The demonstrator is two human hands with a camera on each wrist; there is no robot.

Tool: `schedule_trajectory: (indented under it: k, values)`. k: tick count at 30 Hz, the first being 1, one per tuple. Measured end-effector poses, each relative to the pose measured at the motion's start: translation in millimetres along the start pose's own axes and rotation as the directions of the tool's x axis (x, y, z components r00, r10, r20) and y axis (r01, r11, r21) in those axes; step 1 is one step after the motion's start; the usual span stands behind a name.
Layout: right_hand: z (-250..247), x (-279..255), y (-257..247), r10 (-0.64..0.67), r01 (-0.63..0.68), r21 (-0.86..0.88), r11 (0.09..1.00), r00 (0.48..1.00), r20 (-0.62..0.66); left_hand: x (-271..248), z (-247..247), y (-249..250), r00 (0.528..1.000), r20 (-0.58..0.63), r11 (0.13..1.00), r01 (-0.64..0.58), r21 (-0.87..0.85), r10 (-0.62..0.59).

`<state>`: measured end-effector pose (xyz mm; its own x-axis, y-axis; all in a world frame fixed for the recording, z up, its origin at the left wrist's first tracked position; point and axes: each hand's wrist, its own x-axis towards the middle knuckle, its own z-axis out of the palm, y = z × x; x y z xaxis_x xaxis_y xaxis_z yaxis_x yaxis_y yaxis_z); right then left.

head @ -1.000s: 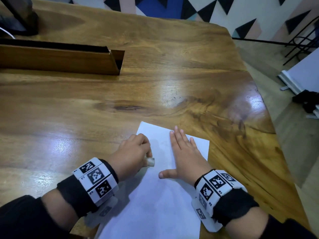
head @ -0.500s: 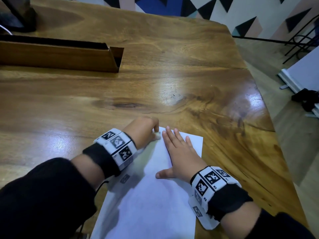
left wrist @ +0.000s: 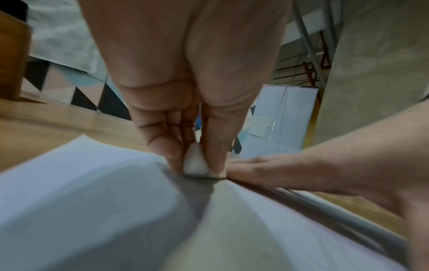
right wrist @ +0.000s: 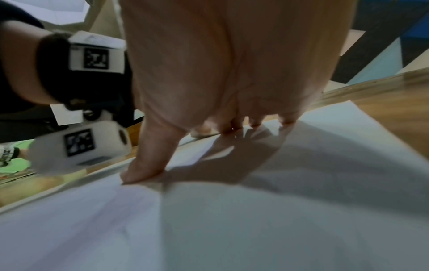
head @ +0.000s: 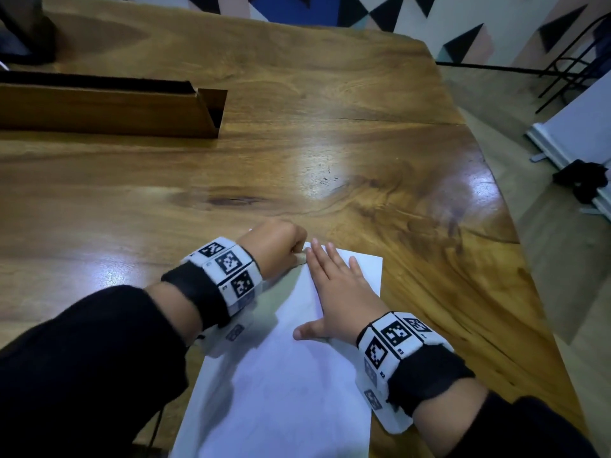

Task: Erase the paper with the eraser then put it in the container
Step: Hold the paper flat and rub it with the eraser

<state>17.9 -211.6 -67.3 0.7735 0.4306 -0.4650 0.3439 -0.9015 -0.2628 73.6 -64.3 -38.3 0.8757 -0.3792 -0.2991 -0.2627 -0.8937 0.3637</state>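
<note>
A white sheet of paper [head: 281, 391] lies on the wooden table near its front edge. My left hand [head: 274, 249] pinches a small white eraser [left wrist: 195, 163] between thumb and fingers and presses it onto the paper's far edge. In the head view only a sliver of the eraser [head: 301, 257] shows beside my knuckles. My right hand [head: 337, 292] lies flat on the paper [right wrist: 255, 220] with fingers straight and thumb spread, its fingertips right next to the eraser. A long wooden container [head: 109, 110] stands at the far left of the table.
The table [head: 330, 143] stretches bare between the paper and the container. Its right edge curves off toward the floor. A dark object [head: 23, 31] sits at the far left corner behind the container.
My left hand has carried the eraser from the paper's left side up to its far edge, next to my right fingertips. My right hand has stayed flat on the sheet.
</note>
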Motion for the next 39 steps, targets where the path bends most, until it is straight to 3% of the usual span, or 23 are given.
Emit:
schedule_trajectory:
  k: [2, 4, 5, 6, 8, 10, 11, 14, 16, 17, 19, 21, 22, 26, 28, 31, 33, 35, 37, 39]
  values:
    - [0, 0, 0, 0.001, -0.001, 0.008, 1.000, 1.000, -0.001, -13, 6, -3, 0.992, 0.124, 1.000, -0.002, 0.024, -0.001]
    - [1, 0, 0, 0.000, 0.000, 0.014, 1.000, 1.000, -0.002, -23, 2, -3, 0.949, 0.315, 0.999, -0.008, 0.052, -0.009]
    - [1, 0, 0, -0.002, 0.002, 0.012, 1.000, 1.000, -0.001, -22, -2, -3, 0.936, 0.352, 0.999, -0.006, 0.048, -0.011]
    - [1, 0, 0, -0.004, 0.004, 0.008, 1.000, 1.000, 0.001, -18, -5, -1, 0.945, 0.326, 0.999, -0.004, 0.039, -0.009]
    - [2, 0, 1, -0.003, 0.003, 0.005, 1.000, 1.000, 0.002, -3, -6, -2, 0.990, 0.137, 0.999, 0.018, 0.032, -0.022]
    - [2, 0, 1, -0.001, 0.001, 0.012, 1.000, 1.000, -0.001, 0, 0, -2, 1.000, -0.026, 0.999, 0.018, 0.033, -0.017]
    - [1, 0, 1, -0.001, 0.001, 0.014, 1.000, 1.000, -0.002, -6, 6, -3, 0.999, -0.035, 1.000, -0.004, 0.030, 0.005]
    - [0, 0, 0, 0.002, -0.002, 0.022, 1.000, 1.000, 0.000, -32, 16, -13, 0.976, 0.196, 0.993, -0.108, 0.044, 0.098]
    - [0, -1, 0, 0.004, -0.004, 0.018, 1.000, 1.000, 0.003, -38, 12, -15, 0.939, 0.334, 0.994, -0.102, 0.046, 0.081]
    - [0, 0, 0, 0.004, -0.004, 0.015, 1.000, 1.000, 0.003, -33, 9, -15, 0.945, 0.320, 0.995, -0.089, 0.050, 0.069]
    - [0, 0, 0, 0.004, -0.004, 0.010, 1.000, 1.000, 0.002, -21, 5, -12, 0.986, 0.157, 0.998, -0.055, 0.007, 0.053]
    - [0, 0, -1, 0.006, -0.006, 0.009, 1.000, 1.000, 0.003, -20, 9, -9, 0.998, 0.011, 0.998, -0.055, -0.031, 0.055]
    - [0, 0, -1, 0.005, -0.005, 0.011, 1.000, 1.000, 0.007, -27, 12, -10, 0.997, 0.005, 0.997, -0.072, -0.032, 0.072]
    - [-1, -1, -1, 0.004, -0.004, 0.021, 1.000, 1.000, 0.009, -55, 20, -12, 0.949, 0.291, 0.992, -0.114, -0.044, 0.122]
    - [-1, -2, -1, 0.000, 0.000, 0.026, 1.000, 1.000, 0.007, -44, 12, -8, 0.954, 0.284, 0.995, -0.095, -0.020, 0.097]
    - [0, -1, 0, -0.002, 0.003, 0.030, 1.000, 1.000, -0.007, -20, 9, -2, 0.997, 0.082, 1.000, -0.003, -0.014, 0.004]
    - [1, -1, 0, -0.002, 0.003, 0.027, 1.000, 1.000, -0.009, -26, 13, 1, 0.999, 0.042, 1.000, -0.013, 0.008, 0.013]
    - [1, -1, 0, 0.001, -0.001, 0.030, 1.000, 1.000, -0.004, -44, 19, 2, 0.980, 0.173, 0.995, -0.100, 0.017, 0.095]
    - [1, -1, 0, 0.000, 0.000, 0.027, 1.000, 1.000, -0.005, -54, 16, 1, 0.929, 0.351, 0.991, -0.132, 0.013, 0.119]
    - [1, -1, 0, -0.002, 0.002, 0.019, 1.000, 1.000, -0.005, -44, 8, -1, 0.923, 0.368, 0.992, -0.123, 0.014, 0.110]
